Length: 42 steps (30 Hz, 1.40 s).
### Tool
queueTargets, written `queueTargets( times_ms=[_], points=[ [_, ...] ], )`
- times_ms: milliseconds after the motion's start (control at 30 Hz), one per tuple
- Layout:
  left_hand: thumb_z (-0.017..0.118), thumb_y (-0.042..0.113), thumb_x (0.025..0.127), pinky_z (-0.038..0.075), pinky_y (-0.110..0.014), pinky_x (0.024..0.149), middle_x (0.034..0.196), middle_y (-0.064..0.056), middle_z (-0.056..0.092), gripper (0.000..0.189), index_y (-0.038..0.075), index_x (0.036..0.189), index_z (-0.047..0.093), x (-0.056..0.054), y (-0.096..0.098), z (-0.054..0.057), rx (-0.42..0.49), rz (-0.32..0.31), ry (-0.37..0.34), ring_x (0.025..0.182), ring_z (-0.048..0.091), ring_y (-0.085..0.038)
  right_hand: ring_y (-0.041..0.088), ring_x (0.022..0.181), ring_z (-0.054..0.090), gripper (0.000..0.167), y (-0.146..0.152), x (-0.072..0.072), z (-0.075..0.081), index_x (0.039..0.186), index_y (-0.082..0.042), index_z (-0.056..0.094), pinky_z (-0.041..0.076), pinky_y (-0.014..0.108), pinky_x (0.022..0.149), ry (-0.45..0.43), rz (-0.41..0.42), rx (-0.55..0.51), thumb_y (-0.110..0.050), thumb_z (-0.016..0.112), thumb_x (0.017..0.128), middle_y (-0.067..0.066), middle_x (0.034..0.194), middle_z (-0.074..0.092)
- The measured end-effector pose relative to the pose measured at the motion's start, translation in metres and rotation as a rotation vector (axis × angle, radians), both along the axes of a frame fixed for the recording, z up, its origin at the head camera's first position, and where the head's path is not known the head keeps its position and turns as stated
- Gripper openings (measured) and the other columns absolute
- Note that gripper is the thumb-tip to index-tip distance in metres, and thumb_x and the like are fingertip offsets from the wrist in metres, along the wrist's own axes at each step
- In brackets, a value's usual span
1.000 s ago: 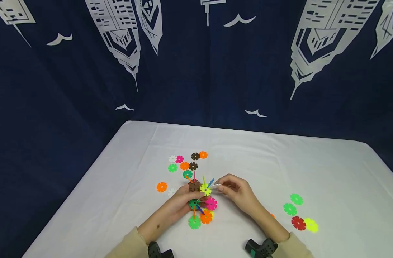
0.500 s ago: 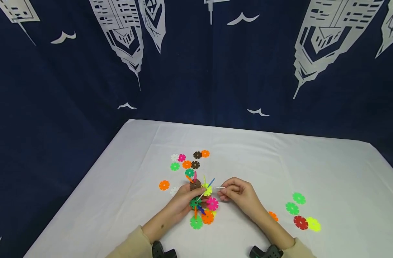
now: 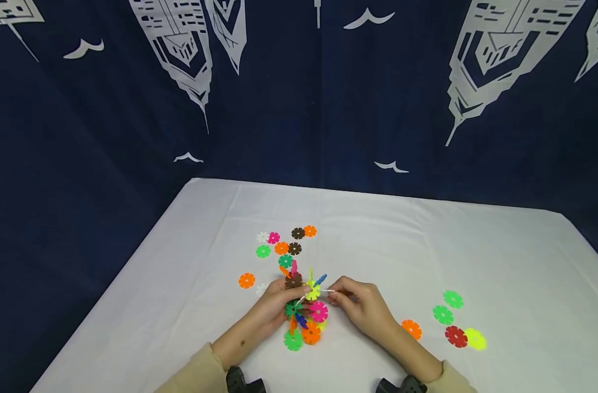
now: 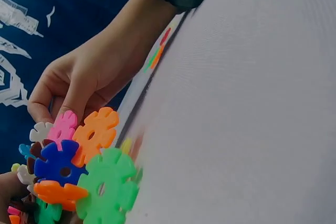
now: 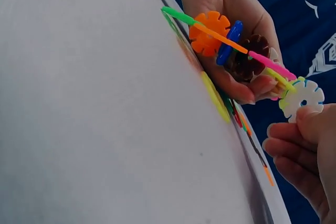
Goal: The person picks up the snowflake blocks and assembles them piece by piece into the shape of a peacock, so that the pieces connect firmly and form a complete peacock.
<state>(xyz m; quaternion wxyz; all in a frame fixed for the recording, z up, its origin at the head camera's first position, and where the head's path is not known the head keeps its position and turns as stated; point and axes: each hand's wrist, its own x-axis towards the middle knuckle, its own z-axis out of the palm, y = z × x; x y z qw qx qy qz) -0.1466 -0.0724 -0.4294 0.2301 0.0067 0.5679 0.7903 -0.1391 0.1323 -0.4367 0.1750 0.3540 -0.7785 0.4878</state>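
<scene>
My left hand (image 3: 271, 308) grips a cluster of interlocking snowflake discs joined edge to edge. A yellow disc (image 3: 312, 291) faces up by the left thumb, with a blue disc (image 3: 321, 280) standing in its rim. Between thumb and fingers, my right hand (image 3: 360, 305) pinches a white snowflake disc (image 5: 311, 94), edge-on in the head view and right at the yellow disc's right rim. Lower in the cluster are a pink disc (image 3: 318, 311), an orange disc (image 4: 94, 135), a dark blue disc (image 4: 55, 163) and a light green disc (image 4: 107, 187). Left fingers hide part of the cluster.
Several loose discs lie beyond the left hand, among them a black disc (image 3: 298, 233) and a lone orange disc (image 3: 246, 280). Right of the right forearm are a red disc (image 3: 456, 337) and several others on the white tablecloth (image 3: 476, 256). A dark blue curtain (image 3: 318, 109) hangs behind.
Half a second ago the white disc stood slightly off the yellow disc, the right hand farther right. Now that hand has moved left, bringing it to the yellow rim. The left hand keeps its grip.
</scene>
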Motion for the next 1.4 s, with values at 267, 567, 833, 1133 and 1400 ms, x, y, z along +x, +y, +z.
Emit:
queueTargets(
  times_ms=[267, 567, 833, 1133, 1400],
  points=[
    [0.059, 0.004, 0.089, 0.054, -0.026, 0.067, 0.078, -0.006, 0.062, 0.006, 0.0, 0.088, 0.055, -0.001, -0.002, -0.001, -0.011, -0.023, 0.012, 0.066, 0.061, -0.013, 0.001, 0.058, 0.048, 0.015, -0.003, 0.003, 0.006, 0.08, -0.012, 0.063, 0.041, 0.014, 0.053, 0.135, -0.083, 0.138, 0.001, 0.07, 0.079, -0.007, 0.071, 0.062],
    [0.057, 0.003, 0.09, 0.053, -0.024, 0.065, 0.078, -0.007, 0.061, 0.005, -0.002, 0.091, 0.055, -0.002, -0.002, -0.001, -0.006, -0.064, 0.02, 0.066, 0.06, -0.012, 0.002, 0.056, 0.044, 0.02, -0.004, 0.005, 0.001, 0.078, -0.012, 0.061, 0.039, 0.013, 0.051, 0.156, -0.1, 0.128, 0.005, 0.07, 0.076, -0.007, 0.069, 0.06],
    [0.056, 0.0, 0.089, 0.052, -0.023, 0.056, 0.071, -0.005, 0.058, 0.014, 0.005, 0.078, 0.05, -0.002, -0.001, 0.0, -0.025, -0.061, 0.021, 0.057, 0.059, -0.011, 0.0, 0.055, 0.042, 0.022, -0.007, 0.003, 0.0, 0.077, -0.013, 0.06, 0.037, 0.012, 0.049, 0.212, -0.081, 0.128, 0.006, 0.072, 0.075, -0.008, 0.066, 0.057],
    [0.057, 0.003, 0.089, 0.052, -0.023, 0.058, 0.072, -0.004, 0.06, 0.01, 0.005, 0.081, 0.053, -0.002, 0.001, 0.003, -0.013, -0.024, -0.008, 0.059, 0.059, -0.01, 0.0, 0.052, 0.047, 0.021, -0.009, 0.002, -0.002, 0.079, -0.014, 0.059, 0.039, 0.012, 0.048, 0.102, -0.122, 0.082, 0.002, 0.072, 0.078, -0.012, 0.063, 0.055],
    [0.055, 0.024, 0.093, 0.05, -0.041, 0.084, 0.094, -0.008, 0.063, 0.03, -0.003, 0.106, 0.054, -0.002, -0.005, 0.01, 0.0, -0.169, -0.061, 0.086, 0.061, -0.019, 0.019, 0.062, 0.064, 0.015, -0.003, 0.004, 0.011, 0.088, 0.001, 0.06, 0.055, 0.03, 0.056, -0.141, -0.013, -0.09, 0.015, 0.061, 0.082, 0.008, 0.073, 0.066]
  ],
)
